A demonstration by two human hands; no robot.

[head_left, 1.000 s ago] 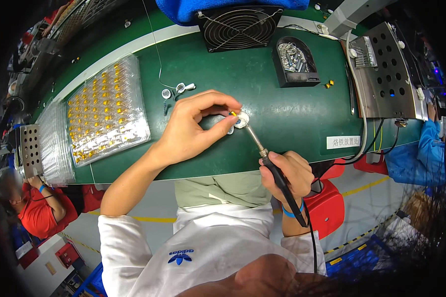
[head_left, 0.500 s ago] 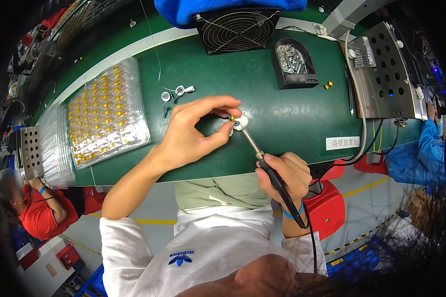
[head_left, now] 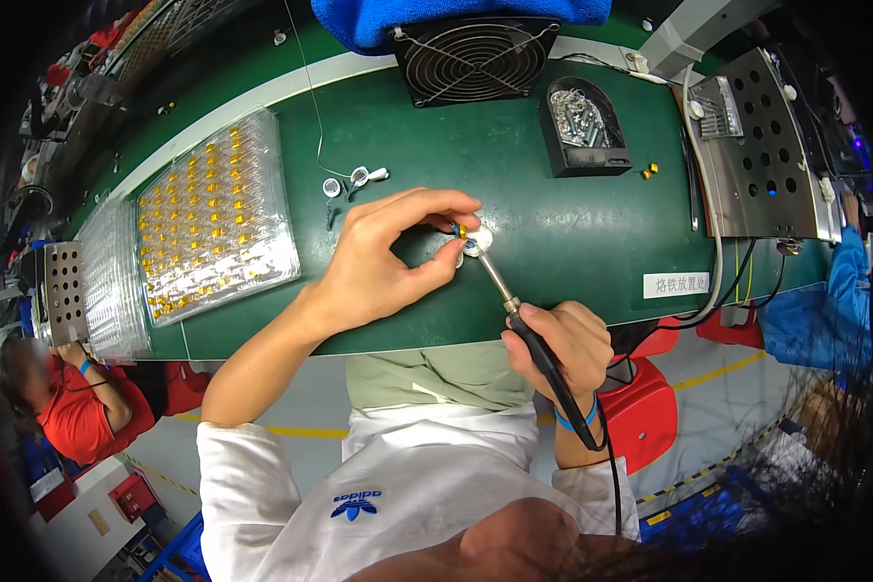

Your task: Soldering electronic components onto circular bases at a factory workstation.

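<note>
My right hand [head_left: 570,351] is wrapped round the black handle of a soldering iron [head_left: 539,355]. The iron's metal shaft slants up and left, its tip meeting a small gold-coloured part [head_left: 465,232] with a bit of blue on it. Thumb and fingers of my left hand [head_left: 378,247] curl in a pinch about that part; the exact grip is hard to make out. Under the tip lies a small round whitish piece [head_left: 480,241] on the green bench. Beyond my left hand are two small round silver-faced parts with leads, one [head_left: 332,187] beside the other [head_left: 360,177].
A clear plastic tray [head_left: 286,254] bearing rows of gold parts lies at left. At the back stand a black fan [head_left: 475,60] and a black bin [head_left: 606,160] of metal pieces. Two gold parts [head_left: 650,171] lie near the bin. A perforated metal box [head_left: 761,145] stands at right.
The whole view has shifted slightly. Both hands keep nearly the same pose, with the iron's tip still at the small gold part.
</note>
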